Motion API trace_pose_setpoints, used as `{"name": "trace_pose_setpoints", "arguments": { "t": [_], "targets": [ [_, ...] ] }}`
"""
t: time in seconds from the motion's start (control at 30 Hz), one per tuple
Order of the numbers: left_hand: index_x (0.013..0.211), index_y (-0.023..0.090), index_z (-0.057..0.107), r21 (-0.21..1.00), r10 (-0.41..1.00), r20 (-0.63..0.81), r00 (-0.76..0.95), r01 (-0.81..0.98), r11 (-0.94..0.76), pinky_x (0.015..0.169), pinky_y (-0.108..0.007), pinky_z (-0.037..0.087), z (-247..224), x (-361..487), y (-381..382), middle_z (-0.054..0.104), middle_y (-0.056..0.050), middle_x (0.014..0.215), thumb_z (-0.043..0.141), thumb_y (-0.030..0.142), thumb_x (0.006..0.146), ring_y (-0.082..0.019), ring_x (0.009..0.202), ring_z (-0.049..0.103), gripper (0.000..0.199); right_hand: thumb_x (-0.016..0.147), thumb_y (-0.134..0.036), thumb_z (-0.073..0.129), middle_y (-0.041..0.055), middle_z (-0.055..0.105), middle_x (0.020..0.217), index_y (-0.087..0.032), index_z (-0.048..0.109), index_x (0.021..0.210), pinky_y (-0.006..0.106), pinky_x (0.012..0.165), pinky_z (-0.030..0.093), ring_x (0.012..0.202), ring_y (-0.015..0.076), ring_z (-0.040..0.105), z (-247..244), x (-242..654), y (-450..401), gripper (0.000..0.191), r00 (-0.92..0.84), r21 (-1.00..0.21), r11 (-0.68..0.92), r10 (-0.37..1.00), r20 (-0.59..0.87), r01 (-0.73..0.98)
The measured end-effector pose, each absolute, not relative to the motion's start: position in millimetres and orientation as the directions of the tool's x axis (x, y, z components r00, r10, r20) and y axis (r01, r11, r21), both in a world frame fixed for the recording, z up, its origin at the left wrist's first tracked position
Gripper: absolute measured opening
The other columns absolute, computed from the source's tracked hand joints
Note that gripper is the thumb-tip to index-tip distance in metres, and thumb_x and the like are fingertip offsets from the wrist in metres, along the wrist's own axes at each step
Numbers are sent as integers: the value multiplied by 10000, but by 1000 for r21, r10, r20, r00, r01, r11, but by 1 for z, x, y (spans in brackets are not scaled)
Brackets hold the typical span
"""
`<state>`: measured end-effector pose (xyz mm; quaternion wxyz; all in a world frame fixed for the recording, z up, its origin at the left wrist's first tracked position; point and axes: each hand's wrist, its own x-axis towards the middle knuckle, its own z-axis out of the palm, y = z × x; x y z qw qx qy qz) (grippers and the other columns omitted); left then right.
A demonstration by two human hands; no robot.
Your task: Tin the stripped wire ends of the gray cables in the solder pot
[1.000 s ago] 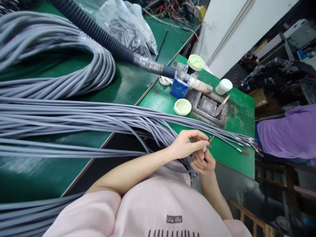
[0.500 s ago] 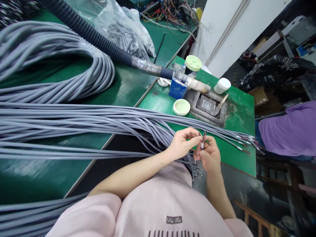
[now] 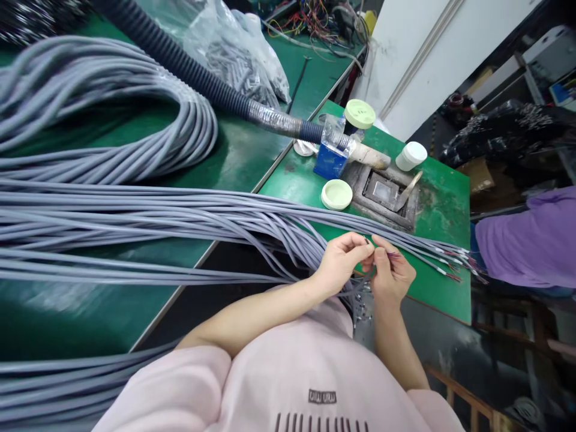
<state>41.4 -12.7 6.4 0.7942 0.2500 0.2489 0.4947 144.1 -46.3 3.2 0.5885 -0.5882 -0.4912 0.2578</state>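
Both of my hands meet above the near edge of the small green bench. My left hand (image 3: 345,261) is closed in a pinch around a thin dark wire end. Right beside it, my right hand (image 3: 392,276) grips the thin coloured wires (image 3: 395,255) at a grey cable's stripped end, with thumb and forefinger pressed together. Most of that cable's end is hidden by the fingers. Behind my hands runs a bundle of grey cables (image 3: 189,210), their stripped ends (image 3: 454,258) fanned out with white sleeves and red wires at the bench's right edge.
A solder pot (image 3: 382,191) with a scraper (image 3: 408,191) sits on the bench (image 3: 432,288). Around it are a pale green lid (image 3: 336,195), a white jar (image 3: 411,156) and a black hose (image 3: 216,90). Coiled grey cable (image 3: 193,126) lies left. A person in purple (image 3: 531,240) is at right.
My right hand has turned and shifted slightly right, closing over the coloured wires that stood upright and fanned before. My left hand stays in its pinch. The view has shifted a little.
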Motion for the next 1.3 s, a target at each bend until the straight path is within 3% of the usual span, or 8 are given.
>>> {"name": "trace_pose_setpoints", "arguments": {
  "t": [0.13, 0.3, 0.63, 0.73, 0.83, 0.97, 1.17, 1.3],
  "targets": [
    [698, 153, 545, 712, 958, -82, 274, -657, 248, 531, -221, 436, 6, 38, -7, 548, 42, 567, 755, 332, 742, -85, 516, 526, 280, 889, -289, 621, 9, 687, 699, -211, 751, 959, 276, 565, 506, 596, 148, 622, 9, 142, -42, 167, 301, -859, 219, 873, 384, 463],
    [720, 161, 544, 730, 972, -22, 232, -661, 174, 533, -235, 469, 0, 33, -3, 573, 36, 595, 746, 383, 764, -89, 508, 545, 303, 915, -257, 582, -22, 589, 610, -193, 691, 776, 257, 531, 457, 527, 118, 551, 10, 137, -33, 188, 253, -846, 228, 888, 384, 482],
    [741, 154, 577, 739, 991, -29, 128, -665, 108, 572, -210, 450, -3, 24, 11, 601, 26, 617, 747, 363, 765, -82, 564, 549, 269, 916, -311, 582, -25, 579, 618, -201, 687, 844, 265, 557, 446, 535, 124, 551, 21, 137, 1, 168, 112, -761, 267, 908, 404, 591],
    [775, 150, 594, 810, 986, -31, 166, -573, 122, 559, -210, 426, -7, 18, 14, 596, 20, 636, 710, 361, 793, -81, 563, 523, 241, 916, -353, 570, -10, 588, 626, -191, 682, 822, 268, 567, 437, 563, 138, 559, 30, 142, 22, 218, 37, -722, 270, 925, 378, 637],
    [824, 154, 639, 943, 961, 217, 174, -291, -161, 627, -251, 445, -12, 7, 16, 642, -16, 709, 639, 300, 847, -114, 643, 552, 148, 907, -372, 566, -6, 588, 610, -176, 658, 750, 260, 564, 405, 567, 137, 544, 39, 149, 54, 268, -65, -665, 255, 953, 297, 702],
    [850, 164, 653, 785, 789, 568, 234, 131, -605, 699, -298, 428, -24, -8, 19, 677, -37, 751, 554, 223, 898, -142, 705, 561, 125, 886, -372, 562, -19, 520, 524, -173, 592, 616, 257, 533, 308, 525, 125, 460, 42, 156, 101, 337, -201, -502, 261, 965, 170, 824],
    [892, 187, 644, 552, 660, 595, 458, 364, -750, 625, -313, 348, -39, -11, 21, 645, -10, 731, 483, 267, 942, -143, 697, 553, 186, 882, -343, 544, 36, 613, 617, -176, 620, 626, 292, 557, 236, 584, 158, 487, 31, 146, 137, 315, -281, -113, 279, 960, 4, 954],
    [895, 192, 641, 518, 648, 590, 482, 391, -761, 623, -321, 332, -39, -9, 21, 639, -3, 726, 455, 278, 955, -136, 687, 552, 213, 895, -351, 524, 69, 674, 697, -183, 674, 707, 304, 574, 229, 629, 187, 535, 26, 138, 140, 293, -284, 17, 285, 957, -63, 958]
  ]
}}
